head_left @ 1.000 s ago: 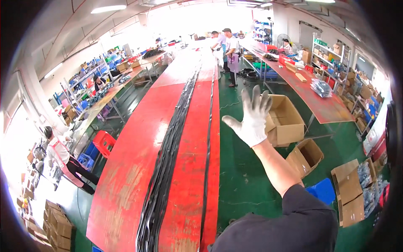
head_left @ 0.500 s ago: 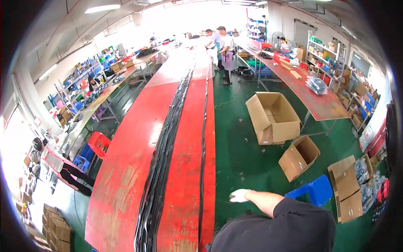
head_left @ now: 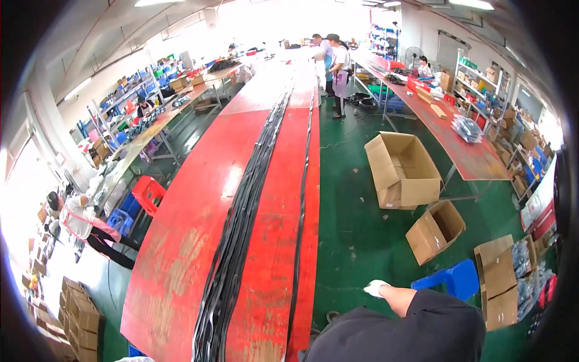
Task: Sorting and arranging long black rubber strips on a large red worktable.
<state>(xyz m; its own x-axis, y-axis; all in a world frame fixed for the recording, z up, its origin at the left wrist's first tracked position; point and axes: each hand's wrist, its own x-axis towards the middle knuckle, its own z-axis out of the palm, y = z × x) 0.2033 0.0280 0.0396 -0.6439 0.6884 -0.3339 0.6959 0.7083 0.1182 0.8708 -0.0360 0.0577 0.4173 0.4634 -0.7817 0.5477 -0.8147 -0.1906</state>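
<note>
My right hand (head_left: 375,288), in a white glove, hangs over the green floor beside the right edge of a long red table (head_left: 175,241). It looks open, with nothing visible in it, though its fingers are small and partly turned away. My left hand is out of view. Along the table lies a thick bundle of long black strips (head_left: 241,223), some with a pale sheen. A thinner black strip (head_left: 300,223) runs lengthwise nearer the table's right edge, apart from the bundle.
To the right stand a large open cardboard box (head_left: 401,172), a smaller box (head_left: 435,232) and a blue stool (head_left: 452,279). Two people (head_left: 338,66) stand at the far table end. Another person (head_left: 87,223) bends at the left, near a red stool (head_left: 148,194).
My right hand has shifted right, away from the table's edge. The view has turned slightly left. The person at the left has bent toward the side table. The black strips look unchanged.
</note>
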